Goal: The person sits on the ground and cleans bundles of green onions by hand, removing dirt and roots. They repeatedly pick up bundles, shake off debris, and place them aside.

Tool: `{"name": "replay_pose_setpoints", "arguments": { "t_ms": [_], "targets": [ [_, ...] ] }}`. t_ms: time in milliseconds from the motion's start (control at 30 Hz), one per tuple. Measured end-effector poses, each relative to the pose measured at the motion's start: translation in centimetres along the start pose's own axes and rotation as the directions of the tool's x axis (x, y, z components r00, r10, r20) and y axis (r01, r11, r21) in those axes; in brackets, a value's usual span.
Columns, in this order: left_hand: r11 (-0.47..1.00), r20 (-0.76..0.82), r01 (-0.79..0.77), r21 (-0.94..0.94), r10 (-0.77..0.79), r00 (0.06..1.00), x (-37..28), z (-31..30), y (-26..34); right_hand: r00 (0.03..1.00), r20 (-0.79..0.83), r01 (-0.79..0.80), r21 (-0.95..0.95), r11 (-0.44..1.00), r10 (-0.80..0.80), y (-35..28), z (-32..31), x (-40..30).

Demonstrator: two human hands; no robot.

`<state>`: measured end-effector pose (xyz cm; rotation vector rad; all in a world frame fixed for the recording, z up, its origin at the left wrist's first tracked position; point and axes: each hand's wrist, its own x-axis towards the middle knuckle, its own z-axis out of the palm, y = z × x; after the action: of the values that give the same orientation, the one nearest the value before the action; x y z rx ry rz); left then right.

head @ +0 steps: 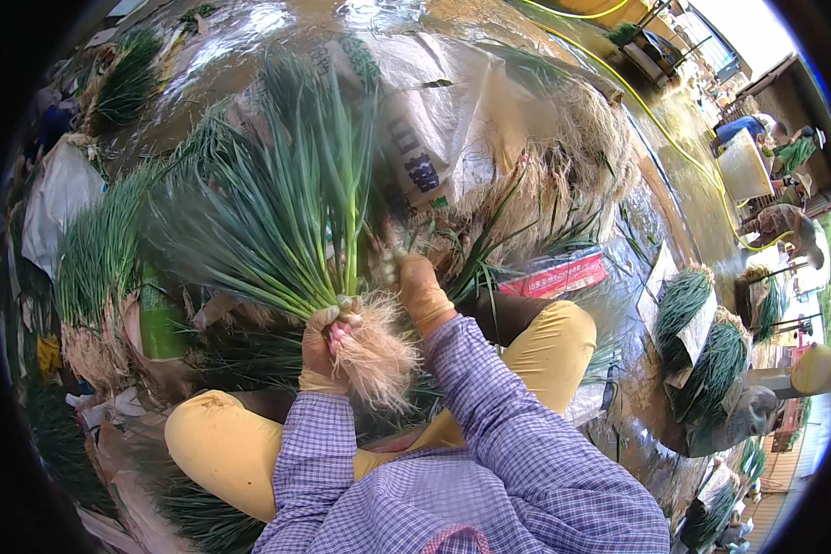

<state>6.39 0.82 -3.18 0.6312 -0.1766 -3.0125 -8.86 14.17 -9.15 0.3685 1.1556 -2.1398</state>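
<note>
My left hand (320, 350), in a tan glove with pale fingertips, grips a bunch of green onions (311, 228) just above the roots. The leaves fan up and to the left; pinkish bulb ends and a thick tuft of pale roots (381, 353) stick out to the right of my fist. My right hand (419, 287), gloved too, reaches forward beside the bunch, at the near edge of a heap of onions with tangled roots (575, 159). Its fingers are blurred, so whether they hold a stalk cannot be told. A white woven sack (429, 104) partly covers the heap.
More onions (104, 242) stand at the left beside a white sack (62, 201). A red printed bag (557, 273) lies by my right knee. Tied onion bundles (710, 360) rest on wet ground at the right. A yellow hose (654, 121) crosses behind; people (741, 131) work farther off.
</note>
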Motion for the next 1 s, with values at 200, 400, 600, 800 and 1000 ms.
{"name": "replay_pose_setpoints", "arguments": {
  "t_ms": [200, 400, 600, 800, 1000],
  "targets": [
    [0.988, -0.039, 0.109, 0.108, -0.106, 0.994, -0.4, 0.7, -0.3, 0.868, 0.476, 0.496, -0.838, 0.227, -0.142, -1.2, 5.2, -2.3],
    [0.996, -0.014, 0.045, -0.081, -0.046, 0.999, -1.0, 0.6, 0.2, 0.94, 0.248, 0.214, -0.963, -0.162, -0.233, -1.9, 6.5, -4.8],
    [0.997, 0.101, 0.047, -0.068, -0.04, 0.994, -1.0, -0.8, 1.9, 0.921, 0.208, 0.265, -0.955, -0.137, 0.329, -2.9, 1.7, -4.9],
    [0.998, 0.071, 0.048, 0.04, -0.051, 0.996, 0.0, -1.3, 1.5, 0.833, 0.504, 0.51, -0.859, 0.038, 0.226, -8.4, 9.2, -9.5],
    [0.995, 0.219, 0.042, 0.093, -0.062, 0.974, -1.1, 1.0, 2.7, 0.974, 0.224, 0.214, -0.948, -0.237, -0.015, -7.5, 1.5, -4.0]
  ]
}}
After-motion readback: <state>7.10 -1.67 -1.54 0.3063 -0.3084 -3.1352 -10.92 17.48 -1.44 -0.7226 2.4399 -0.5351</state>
